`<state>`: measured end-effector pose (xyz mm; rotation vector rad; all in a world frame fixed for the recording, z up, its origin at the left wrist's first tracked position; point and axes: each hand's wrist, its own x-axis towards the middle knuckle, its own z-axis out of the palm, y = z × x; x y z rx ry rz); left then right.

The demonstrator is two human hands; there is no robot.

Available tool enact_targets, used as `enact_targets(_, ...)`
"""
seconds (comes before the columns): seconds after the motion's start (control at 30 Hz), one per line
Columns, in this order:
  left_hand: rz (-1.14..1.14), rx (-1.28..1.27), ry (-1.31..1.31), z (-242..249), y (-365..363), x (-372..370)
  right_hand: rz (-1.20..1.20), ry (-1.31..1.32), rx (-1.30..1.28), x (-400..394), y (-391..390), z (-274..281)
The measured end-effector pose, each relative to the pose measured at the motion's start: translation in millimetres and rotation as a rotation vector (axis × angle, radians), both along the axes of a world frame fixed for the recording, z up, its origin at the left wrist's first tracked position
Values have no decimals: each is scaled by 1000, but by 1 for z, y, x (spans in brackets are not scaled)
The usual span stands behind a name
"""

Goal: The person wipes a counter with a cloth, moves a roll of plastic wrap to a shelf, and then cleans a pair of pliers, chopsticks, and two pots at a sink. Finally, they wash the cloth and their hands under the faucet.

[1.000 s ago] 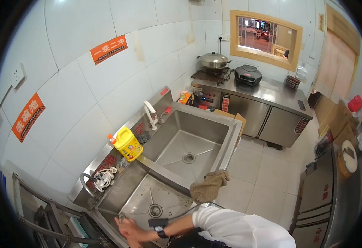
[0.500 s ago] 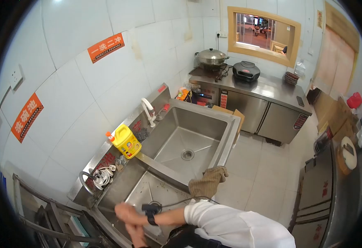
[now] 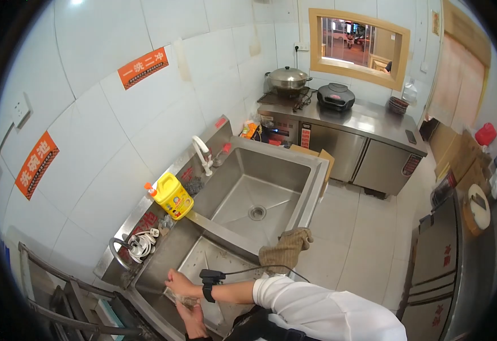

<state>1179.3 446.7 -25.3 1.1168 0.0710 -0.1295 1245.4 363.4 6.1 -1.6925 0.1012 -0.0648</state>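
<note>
Over the near sink basin (image 3: pixel 203 250), my right hand (image 3: pixel 181 284) is closed, its fingers curled down. Just below it is my left hand (image 3: pixel 193 321), palm side up and fingers curled. Between them is a small, shiny, brownish thing (image 3: pixel 187 302), too small and blurred to name; both hands touch it. A black device with a cable (image 3: pixel 211 277) sits at my right wrist, above a white sleeve (image 3: pixel 328 307). Up the divider stands a yellow detergent jug (image 3: pixel 172 196) with an orange cap. A brown cloth (image 3: pixel 285 249) hangs over the sink's front edge.
The far basin (image 3: pixel 265 187) has a white faucet (image 3: pixel 202 154). A dark faucet (image 3: pixel 118 253) and coiled white cord (image 3: pixel 142 245) are at the near basin's back. A metal rack (image 3: pixel 67 278) stands at left. The back counter (image 3: pixel 373 122) bears a pot (image 3: pixel 288 79) and black appliance (image 3: pixel 336 97).
My right hand has shifted slightly right and up, and my left hand is now further right. The brownish thing between them has come into view, with more of the near basin's floor uncovered.
</note>
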Motion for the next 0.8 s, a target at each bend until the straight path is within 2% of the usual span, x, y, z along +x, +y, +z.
enact_targets(0.07,6,-291,284,15,-1,4,-52,11,-59,0,12,-10)
enact_targets(0.1,-44,-365,312,22,2,2,-66,-81,-120,-14,27,-10)
enact_targets(0.17,-341,-444,68,23,17,4,-84,-168,-182,-48,40,8)
enact_targets(0.23,-424,-462,-14,23,11,9,-294,-829,-255,-83,42,34)
enact_targets(0.27,-383,-445,-15,24,7,7,-294,-828,-254,-77,37,30)
enact_targets(0.33,-220,-370,30,24,-1,-3,-4,-430,-260,-56,18,13)
enact_targets(0.37,-156,-344,54,26,-10,-7,12,-287,-154,-41,4,16)
enact_targets(0.4,-154,-341,54,21,-8,-7,13,-286,-150,-30,0,11)
enact_targets(0.47,-51,-346,264,14,-15,-4,-248,-235,-234,-12,-6,5)
enact_targets(0.53,-83,-331,338,22,-5,-2,-319,-248,-304,-27,13,3)
enact_targets(0.6,-253,-420,166,27,3,1,-183,-502,-265,-65,35,7)
enact_targets(0.63,-315,-444,97,25,3,4,-184,-500,-267,-75,38,9)
enact_targets(0.7,-342,-439,12,19,6,8,-16,-807,-98,-86,41,12)
enact_targets(0.73,-310,-416,-7,14,10,7,-12,-803,-95,-81,39,13)
enact_targets(0.8,-140,-302,-25,5,9,3,-175,-365,-81,-59,30,30)
